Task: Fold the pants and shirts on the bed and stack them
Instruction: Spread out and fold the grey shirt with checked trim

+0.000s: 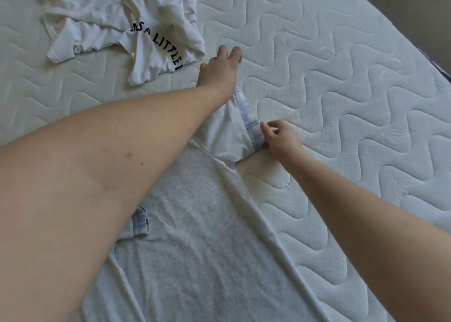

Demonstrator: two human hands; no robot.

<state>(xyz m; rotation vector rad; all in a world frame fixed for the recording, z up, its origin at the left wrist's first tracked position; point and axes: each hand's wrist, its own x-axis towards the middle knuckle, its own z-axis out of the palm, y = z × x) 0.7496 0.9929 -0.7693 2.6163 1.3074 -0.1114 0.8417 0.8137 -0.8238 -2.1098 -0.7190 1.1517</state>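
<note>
Grey shirt [207, 236] matt knit cloth; mattress [341, 89] quilted fabric

A heathered light-grey shirt [207, 224] has blue plaid cuffs [251, 121], a white shirt [109, 21] bears black lettering, and the bed [341, 77] is white with wavy quilting.

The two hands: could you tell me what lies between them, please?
In the head view, the grey shirt's sleeve with its plaid cuff lies between the left hand and the right hand.

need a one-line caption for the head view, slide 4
Left hand flat on the mattress, right hand pinching the grey shirt's plaid-trimmed sleeve; crumpled white shirt waits.
</note>
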